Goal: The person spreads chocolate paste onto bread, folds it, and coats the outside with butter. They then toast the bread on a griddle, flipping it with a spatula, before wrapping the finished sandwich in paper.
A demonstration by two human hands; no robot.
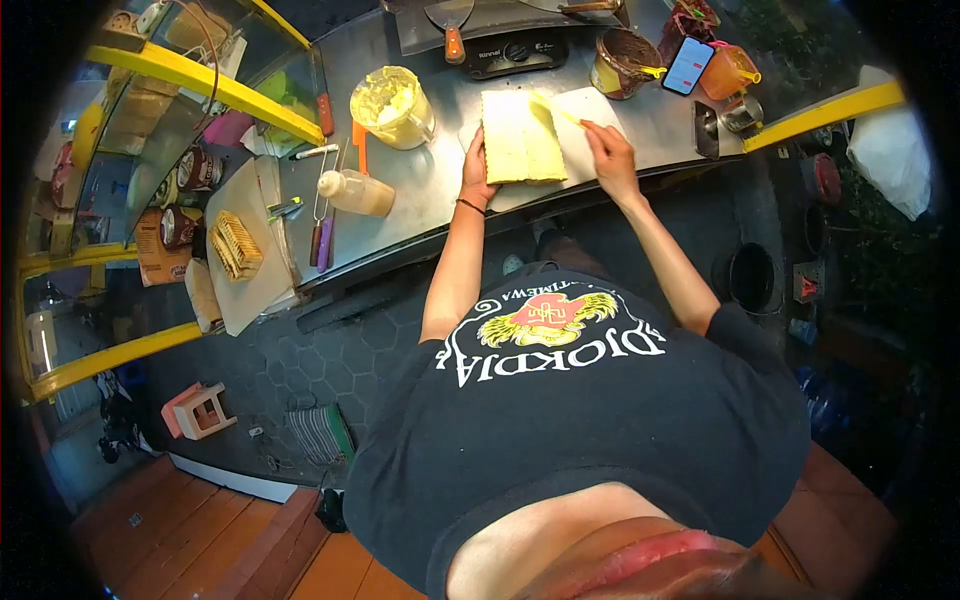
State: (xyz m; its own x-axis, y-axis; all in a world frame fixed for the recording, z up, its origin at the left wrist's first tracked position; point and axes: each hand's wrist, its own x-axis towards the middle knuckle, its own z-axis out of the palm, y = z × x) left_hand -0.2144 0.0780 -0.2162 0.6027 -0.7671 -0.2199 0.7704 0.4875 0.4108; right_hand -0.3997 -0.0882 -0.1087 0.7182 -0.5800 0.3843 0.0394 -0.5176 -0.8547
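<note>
A wide slab of bread [515,140] with pale yellow spread over its top sits near the counter's front edge. My left hand [477,172] is closed around its left side, with the fingers partly hidden. Pinched in my right hand [609,158] is a thin spreader [571,118], its tip at the slab's right side; the blade is too small to make out well. White paper [592,104] lies under and beside the bread. A clear tub of yellow spread [392,108] stands to the left, with an orange-handled tool [361,147] against it.
A squeeze bottle [357,193] lies left of the tub, near two long-handled tools [322,240]. Behind the bread is a Rinnai stove [515,54] with a scraper [453,42]. A brown-smeared tub [624,64] and a phone [689,66] stand right. Sliced bread [235,246] lies far left.
</note>
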